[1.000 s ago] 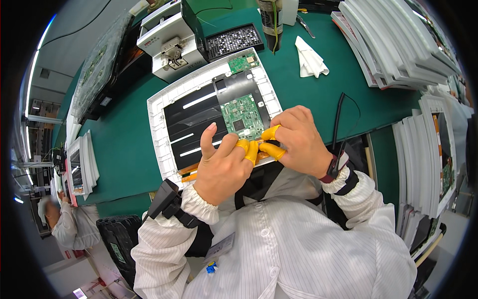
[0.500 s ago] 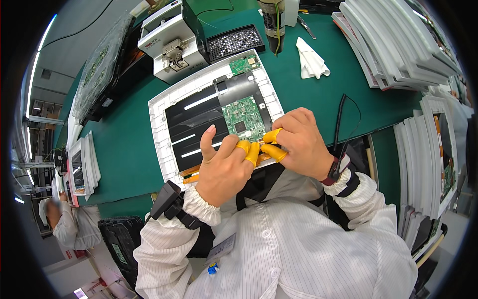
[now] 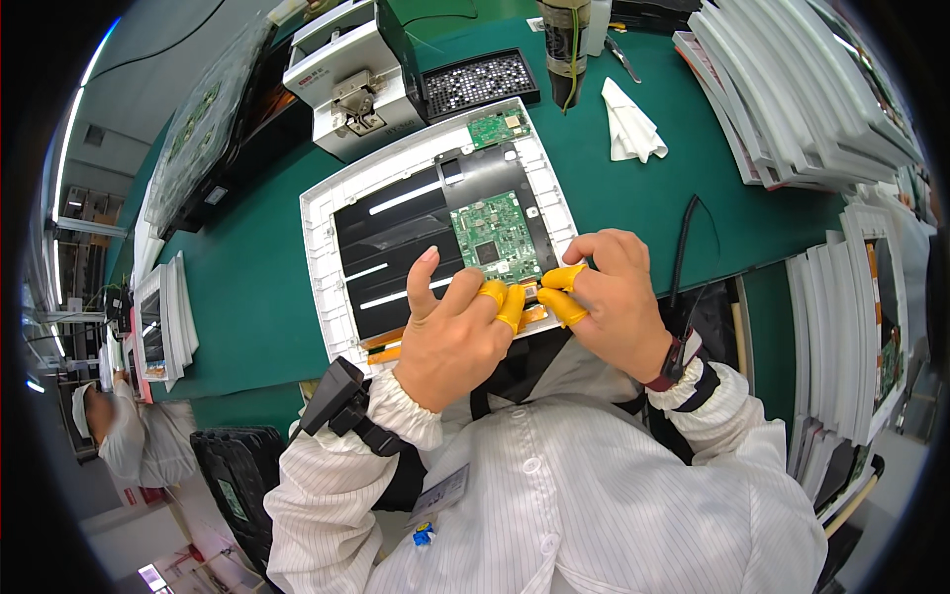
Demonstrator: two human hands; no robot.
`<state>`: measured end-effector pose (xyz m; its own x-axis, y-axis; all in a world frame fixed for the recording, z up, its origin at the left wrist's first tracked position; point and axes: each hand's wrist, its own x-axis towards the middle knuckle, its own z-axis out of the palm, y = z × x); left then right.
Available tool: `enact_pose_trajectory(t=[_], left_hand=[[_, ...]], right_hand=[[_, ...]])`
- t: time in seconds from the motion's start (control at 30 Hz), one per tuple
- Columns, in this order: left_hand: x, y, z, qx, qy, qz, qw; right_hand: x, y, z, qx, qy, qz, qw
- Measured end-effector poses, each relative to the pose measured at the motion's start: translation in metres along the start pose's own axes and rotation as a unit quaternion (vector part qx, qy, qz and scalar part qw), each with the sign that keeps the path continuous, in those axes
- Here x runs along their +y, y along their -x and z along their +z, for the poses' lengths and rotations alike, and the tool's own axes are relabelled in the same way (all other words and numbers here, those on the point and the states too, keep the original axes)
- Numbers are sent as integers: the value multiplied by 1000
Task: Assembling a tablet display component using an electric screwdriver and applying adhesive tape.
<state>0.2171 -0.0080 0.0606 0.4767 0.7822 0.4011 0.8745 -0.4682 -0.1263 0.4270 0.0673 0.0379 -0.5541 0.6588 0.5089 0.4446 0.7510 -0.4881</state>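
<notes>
A white-framed display panel (image 3: 319, 262) lies back side up on the green bench, with a green circuit board (image 3: 503, 226) on its black back. Orange flat ribbon cables (image 3: 535, 316) run along the panel's near edge. My left hand (image 3: 453, 332) is closed over the board's near edge, its yellow-cotted fingertips pressed together at a ribbon cable end; one finger stretches up, away from the panel. Opposite it, my right hand (image 3: 621, 307) pinches with two yellow-cotted fingers beside a small connector. What lies between the fingertips is mostly hidden.
Behind the panel stand a white boxy machine (image 3: 348, 84) and a black tray of small parts (image 3: 482, 83). A white cloth (image 3: 630, 124) and tweezers (image 3: 623, 59) lie to the right. Stacked white panels (image 3: 782, 94) rise at far right. Another person (image 3: 148, 436) works at far left.
The right hand's fingers have drawn back slightly to the right, uncovering a small connector at the board's near edge. The left hand stays at the same spot; the whole view has shifted slightly.
</notes>
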Motion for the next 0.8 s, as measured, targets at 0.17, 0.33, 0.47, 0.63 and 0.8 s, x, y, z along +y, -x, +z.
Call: enact_pose_trajectory(t=[0.17,0.33,0.47,0.63,0.8], left_hand=[[0,-2,-2,-11,7,-3,1000],[-1,0,-1,-2,16,-7,1000],[0,-3,-10,-55,12,-12,998],[0,-3,-9,-51,17,-14,998],[-1,-4,-3,-7,18,-8,1000]], right_hand=[[1,0,3,-9,-8,15,1000],[0,-3,2,-3,-9,-8,1000],[-1,-6,-1,-19,-4,-15,1000],[1,-6,-1,-24,8,-34,999],[2,-5,0,-21,12,-46,999]])
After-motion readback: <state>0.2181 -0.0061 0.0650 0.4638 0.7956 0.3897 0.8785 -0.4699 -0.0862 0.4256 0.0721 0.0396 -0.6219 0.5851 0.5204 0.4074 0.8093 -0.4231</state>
